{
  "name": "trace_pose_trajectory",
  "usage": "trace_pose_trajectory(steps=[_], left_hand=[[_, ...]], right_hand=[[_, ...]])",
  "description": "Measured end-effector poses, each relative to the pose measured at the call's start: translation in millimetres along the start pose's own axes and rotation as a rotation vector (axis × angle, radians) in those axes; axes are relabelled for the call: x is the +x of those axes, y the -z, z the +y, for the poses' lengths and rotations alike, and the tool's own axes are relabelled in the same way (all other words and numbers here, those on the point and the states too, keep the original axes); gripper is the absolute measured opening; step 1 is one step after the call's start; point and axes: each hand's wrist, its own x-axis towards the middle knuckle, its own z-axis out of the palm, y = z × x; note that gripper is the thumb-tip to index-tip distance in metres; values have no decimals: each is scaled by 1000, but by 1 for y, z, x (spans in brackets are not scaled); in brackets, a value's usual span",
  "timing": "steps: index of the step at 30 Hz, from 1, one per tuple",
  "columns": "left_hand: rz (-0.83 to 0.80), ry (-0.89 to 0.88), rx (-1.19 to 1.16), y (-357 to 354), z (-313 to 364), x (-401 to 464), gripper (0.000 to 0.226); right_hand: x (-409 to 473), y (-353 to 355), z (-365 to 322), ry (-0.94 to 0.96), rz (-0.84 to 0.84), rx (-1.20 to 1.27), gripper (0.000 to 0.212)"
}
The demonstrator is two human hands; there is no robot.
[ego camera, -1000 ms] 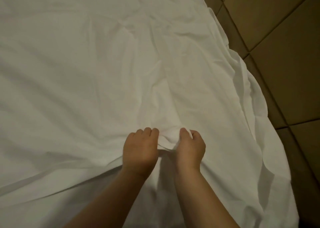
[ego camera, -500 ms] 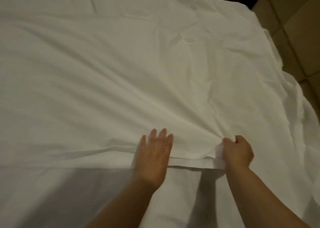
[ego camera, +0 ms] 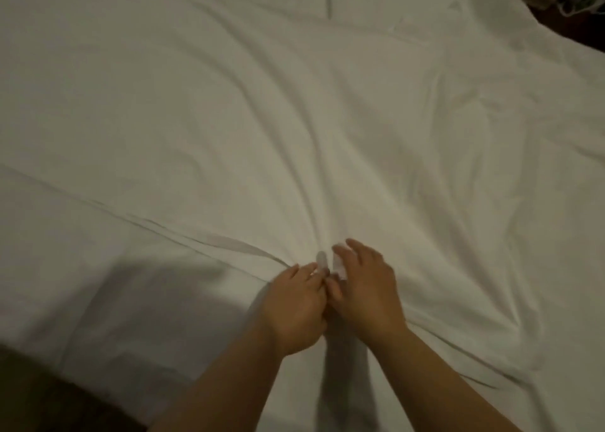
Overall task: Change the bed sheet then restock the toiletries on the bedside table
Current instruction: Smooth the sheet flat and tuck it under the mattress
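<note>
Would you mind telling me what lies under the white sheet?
Nothing under the white sheet shows; it covers everything beneath. On top, the left hand and right hand pinch a bunched fold.

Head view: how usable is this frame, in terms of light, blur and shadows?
Head view: dim, warm light, so the white sheet looks greyish; the whole frame is soft, with the left hand and right hand smeared at the fingertips where they pinch the cloth; the arms cast dark shadows on the sheet below the hands; the top right corner clutter is too blurred to identify.
</note>
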Motion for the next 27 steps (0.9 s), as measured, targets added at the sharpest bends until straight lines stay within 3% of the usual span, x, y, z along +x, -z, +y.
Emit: trace_pose_trajectory(steps=[2,4,7,9,14,19,21,23,25,27], left_hand=[[88,66,-70,6,-21,-11,40],[198,209,5,15,-48,-16,38],[80,389,133,21,-79,-17,54],[48,466,166,23,-85,-11,53],[70,416,295,29,-80,6,31],[-97,317,331,41,-88,-21,34],[-77,287,229,38,-89,-30,32],[68,250,197,33,-85,-32,35],[163,263,149,24,-81,-29,42],[70,254,136,15,-76,-26,52]], right_hand=[[-1,-11,-4,69,1,-102,42],[-7,-20,5,124,27,-166,41],[-14,-28,22,137,100,-266,38],[-13,-28,30,152,176,-347,22],[-2,-24,41,222,260,-282,16],[-27,-27,38,327,222,-295,21],[-29,-28,38,343,189,-320,25],[-29,-29,42,396,160,-357,9],[-30,-32,46,448,83,-348,23],[-33,-32,53,516,46,-362,21]])
